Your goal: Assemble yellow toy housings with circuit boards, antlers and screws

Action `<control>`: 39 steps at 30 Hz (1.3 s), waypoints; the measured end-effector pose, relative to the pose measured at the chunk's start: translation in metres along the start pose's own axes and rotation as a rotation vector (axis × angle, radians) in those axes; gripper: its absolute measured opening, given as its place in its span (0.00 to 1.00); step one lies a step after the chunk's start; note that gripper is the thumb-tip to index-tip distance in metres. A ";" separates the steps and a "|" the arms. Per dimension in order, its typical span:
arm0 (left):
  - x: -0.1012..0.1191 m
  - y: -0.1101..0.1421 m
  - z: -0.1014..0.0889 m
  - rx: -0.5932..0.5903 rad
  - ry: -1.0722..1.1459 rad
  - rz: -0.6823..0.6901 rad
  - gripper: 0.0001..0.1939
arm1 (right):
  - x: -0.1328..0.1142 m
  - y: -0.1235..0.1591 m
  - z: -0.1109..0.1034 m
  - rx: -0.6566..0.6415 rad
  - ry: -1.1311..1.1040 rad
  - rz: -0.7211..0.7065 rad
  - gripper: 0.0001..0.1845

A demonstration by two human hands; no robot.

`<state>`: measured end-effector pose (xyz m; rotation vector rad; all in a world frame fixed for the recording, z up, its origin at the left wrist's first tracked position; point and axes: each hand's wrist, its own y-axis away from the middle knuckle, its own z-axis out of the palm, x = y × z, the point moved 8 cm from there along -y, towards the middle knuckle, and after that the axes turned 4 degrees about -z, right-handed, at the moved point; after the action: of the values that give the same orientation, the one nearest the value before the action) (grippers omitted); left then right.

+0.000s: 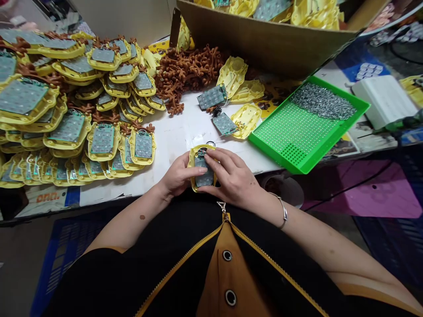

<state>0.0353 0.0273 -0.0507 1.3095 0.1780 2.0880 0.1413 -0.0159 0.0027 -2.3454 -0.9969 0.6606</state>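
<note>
Head view, Left hand (180, 174): half closed around the near-left edge of the yellow shell (192, 157), thumb lying over the circuit board (204, 177) in it.
Right hand (231, 176): bent over the shell's other side, fingers on its upper right, thumb along the lower edge; both grip the same shell.
Shell in hand: between the two hands, at the near edge of the bench (173, 136), board side up; judged to be partway, since the board sits inside but no brown piece shows at its far end, though fingers hide part of it.
Finished-looking pile: left of and beyond the left hand, many stacked shells (86, 131) with boards in, brown pieces at the ends of many; whether their boards are screwed down, I cannot tell.
Brown heap: straight beyond the hands, many loose brown pieces (190, 66).
Unfilled parts: just beyond the right hand, two loose boards (213, 97) with wires, beside open shells (246, 121); these look unassembled.
Screws: right of and beyond the right hand, a green tray (280, 163) with plenty of screws (322, 101) at its far end.
Stock: farther off, a cardboard box (257, 44) holding more yellow parts, so much seems left.
</note>
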 end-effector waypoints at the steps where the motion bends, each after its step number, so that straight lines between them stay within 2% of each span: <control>1: -0.001 -0.001 0.002 0.012 0.021 0.009 0.25 | -0.002 0.000 0.000 0.009 0.041 -0.009 0.42; 6: -0.005 -0.009 0.002 0.133 0.026 0.042 0.26 | 0.002 0.001 0.002 0.000 0.145 0.019 0.39; 10: -0.008 -0.013 -0.002 0.182 -0.001 0.011 0.25 | 0.010 -0.001 0.005 -0.122 0.069 0.061 0.37; 18: -0.006 -0.021 -0.004 0.152 0.017 -0.030 0.23 | 0.025 -0.001 0.015 -0.198 -0.073 0.196 0.38; 21: -0.006 -0.022 -0.004 0.153 0.033 -0.060 0.23 | 0.037 0.005 0.018 -0.174 -0.222 0.202 0.36; 24: -0.007 -0.022 -0.001 0.113 0.032 -0.091 0.23 | 0.056 0.015 0.019 -0.133 -0.312 0.284 0.32; 26: -0.006 -0.022 0.000 0.092 0.033 -0.091 0.23 | 0.062 0.021 0.023 -0.140 -0.337 0.331 0.33; 32: -0.006 -0.024 -0.002 0.071 0.049 -0.094 0.24 | 0.062 0.023 0.029 -0.142 -0.355 0.378 0.38; 39: -0.006 -0.023 -0.004 0.111 0.013 -0.077 0.25 | 0.063 0.024 0.033 -0.152 -0.326 0.377 0.36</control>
<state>0.0440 0.0428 -0.0677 1.3327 0.3486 2.0467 0.1718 0.0253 -0.0516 -2.6450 -0.7575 1.1789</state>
